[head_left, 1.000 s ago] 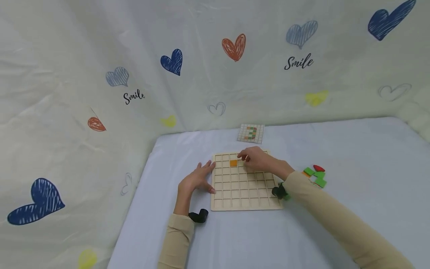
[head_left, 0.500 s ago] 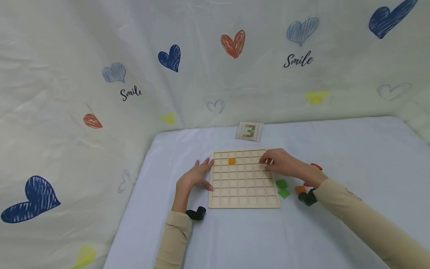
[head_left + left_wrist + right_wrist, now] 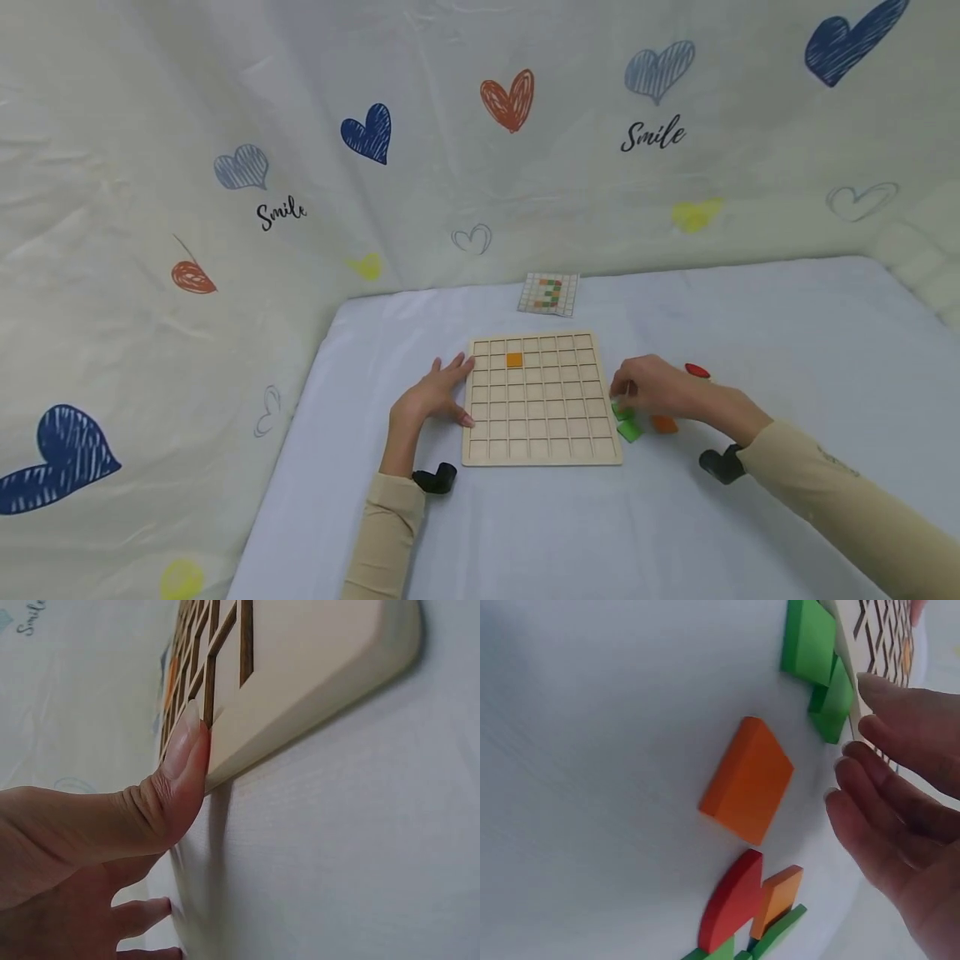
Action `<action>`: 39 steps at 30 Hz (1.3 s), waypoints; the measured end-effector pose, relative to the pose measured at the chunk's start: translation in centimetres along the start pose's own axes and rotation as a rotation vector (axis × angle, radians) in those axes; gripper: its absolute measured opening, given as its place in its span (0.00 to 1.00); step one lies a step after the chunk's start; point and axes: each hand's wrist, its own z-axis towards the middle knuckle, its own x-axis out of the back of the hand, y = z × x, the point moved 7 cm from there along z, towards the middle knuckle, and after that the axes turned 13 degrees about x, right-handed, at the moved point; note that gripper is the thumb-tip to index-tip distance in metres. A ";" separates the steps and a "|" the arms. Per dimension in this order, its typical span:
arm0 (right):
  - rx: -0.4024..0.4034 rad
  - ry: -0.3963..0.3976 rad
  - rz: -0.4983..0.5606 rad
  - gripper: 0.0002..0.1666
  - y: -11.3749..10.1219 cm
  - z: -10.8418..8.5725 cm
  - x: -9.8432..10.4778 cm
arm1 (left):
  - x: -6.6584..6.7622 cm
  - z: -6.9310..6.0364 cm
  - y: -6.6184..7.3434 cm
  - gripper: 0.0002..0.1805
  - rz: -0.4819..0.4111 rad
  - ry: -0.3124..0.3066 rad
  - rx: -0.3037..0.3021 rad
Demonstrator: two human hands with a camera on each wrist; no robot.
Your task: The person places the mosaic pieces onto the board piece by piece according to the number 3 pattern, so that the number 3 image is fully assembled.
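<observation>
The wooden grid board (image 3: 555, 425) lies on the white cloth, with one orange square tile (image 3: 514, 360) in an upper cell. My left hand (image 3: 429, 402) is spread at the board's left edge. In the left wrist view its thumb (image 3: 176, 769) presses against the board's rim. Just off the right edge, my right hand (image 3: 654, 385) hovers by two green tiles (image 3: 628, 430), partly covering one. Seen from the right wrist, its fingers are loosely bent, apart from the thumb, and nothing shows between them. A loose orange tile (image 3: 750, 784) lies below them.
A small pattern card (image 3: 550, 294) with a coloured figure lies behind the board. Right of the board, a red curved piece (image 3: 733, 900), another orange tile (image 3: 778, 900) and more green pieces are grouped, partly hidden by my right arm in the head view.
My right hand has moved from above the board, near the placed orange tile, rightward and nearer to the green tiles. My left hand stays on the board's left edge.
</observation>
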 end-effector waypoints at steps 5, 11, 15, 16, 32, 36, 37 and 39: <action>-0.011 -0.004 0.000 0.09 0.2 -0.3 -0.8 | 0.0 0.0 0.1 0.63 -0.015 0.005 -0.007; -0.001 0.040 0.002 0.08 1.0 -1.2 -0.9 | -0.4 0.0 0.6 0.62 -0.017 -0.016 -0.030; -0.012 0.058 0.036 0.10 1.7 -1.5 -1.0 | -0.5 0.2 0.8 0.62 -0.009 -0.017 -0.033; -0.007 0.058 0.043 0.09 1.8 -1.5 -1.0 | -0.5 0.2 0.8 0.62 -0.007 -0.014 -0.029; 0.028 0.163 0.151 0.11 2.2 -1.6 0.7 | -0.2 0.2 0.7 0.62 0.001 -0.022 0.020; 0.007 0.180 0.245 0.15 2.4 -0.7 0.6 | -0.1 0.3 0.3 0.62 0.013 -0.016 0.021; 0.009 0.185 0.263 0.16 2.4 -0.5 0.6 | -0.1 0.3 0.3 0.63 0.015 -0.016 0.017; 0.003 0.198 0.280 0.17 2.5 0.1 0.6 | -0.1 0.3 0.2 0.63 0.009 -0.020 0.007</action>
